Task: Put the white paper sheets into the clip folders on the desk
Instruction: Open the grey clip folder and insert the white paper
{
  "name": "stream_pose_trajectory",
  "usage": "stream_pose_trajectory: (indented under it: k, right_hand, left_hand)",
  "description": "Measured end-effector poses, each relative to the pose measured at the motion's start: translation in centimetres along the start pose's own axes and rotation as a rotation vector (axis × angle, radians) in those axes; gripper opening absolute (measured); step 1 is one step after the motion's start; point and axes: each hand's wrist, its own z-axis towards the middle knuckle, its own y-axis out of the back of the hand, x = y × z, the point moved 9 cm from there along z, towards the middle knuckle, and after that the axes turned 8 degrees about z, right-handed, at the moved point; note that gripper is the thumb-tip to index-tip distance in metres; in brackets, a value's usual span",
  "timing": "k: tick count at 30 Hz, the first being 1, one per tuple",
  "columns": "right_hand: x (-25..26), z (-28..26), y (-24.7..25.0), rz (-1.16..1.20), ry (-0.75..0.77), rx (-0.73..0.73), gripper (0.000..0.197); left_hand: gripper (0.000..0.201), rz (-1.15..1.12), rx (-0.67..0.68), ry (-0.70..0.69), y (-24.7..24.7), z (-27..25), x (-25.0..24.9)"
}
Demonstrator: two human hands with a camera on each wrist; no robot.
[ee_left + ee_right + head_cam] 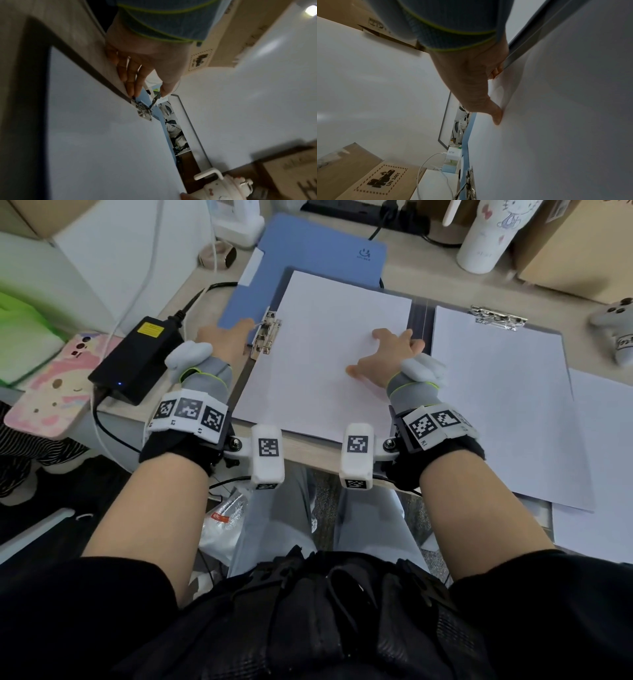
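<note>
An open dark grey clip folder (419, 316) lies on the desk. A white sheet (318, 378) lies on its left panel, with its left edge at the metal side clip (265, 335). My left hand (246, 328) pinches the clip's raised wire lever (155, 100) between thumb and fingers, above the clip base (144, 112). My right hand (373, 354) lies flat with spread fingers and presses on the sheet near its right edge; its thumb (496, 116) touches the paper. The right panel holds another white sheet (496, 405) under a top clip (498, 318). A blue folder (308, 251) lies closed behind.
A black power adapter (137, 357) and a phone in a pink case (54, 385) sit left of the folder. At the back right stand a white tumbler (486, 234) and a cardboard box (575, 244). Loose white sheets (603, 460) lie at the right. The desk's front edge (308, 455) is close to my wrists.
</note>
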Motion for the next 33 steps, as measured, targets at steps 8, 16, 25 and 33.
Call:
stream_pose_trajectory:
  k: [8, 16, 25, 33]
  right_hand:
    - [-0.1, -0.4, 0.1, 0.032, -0.002, 0.013, 0.070]
    - [0.0, -0.8, 0.2, 0.055, 0.008, 0.020, 0.072]
    - [-0.2, -0.9, 0.0, 0.090, 0.018, 0.003, 0.071]
    - [-0.3, -1.2, 0.0, 0.112, 0.029, -0.005, 0.069]
  left_hand:
    - [0.059, 0.082, 0.076, 0.080, -0.4, -3.0, -1.2]
    - [0.044, -0.001, 0.201, 0.013, -0.5, -4.0, -1.3]
    - [0.022, -0.022, 0.055, -0.040, 0.3, -4.7, -1.0]
    - [0.022, -0.042, -0.058, -0.099, 0.3, -5.3, -0.5]
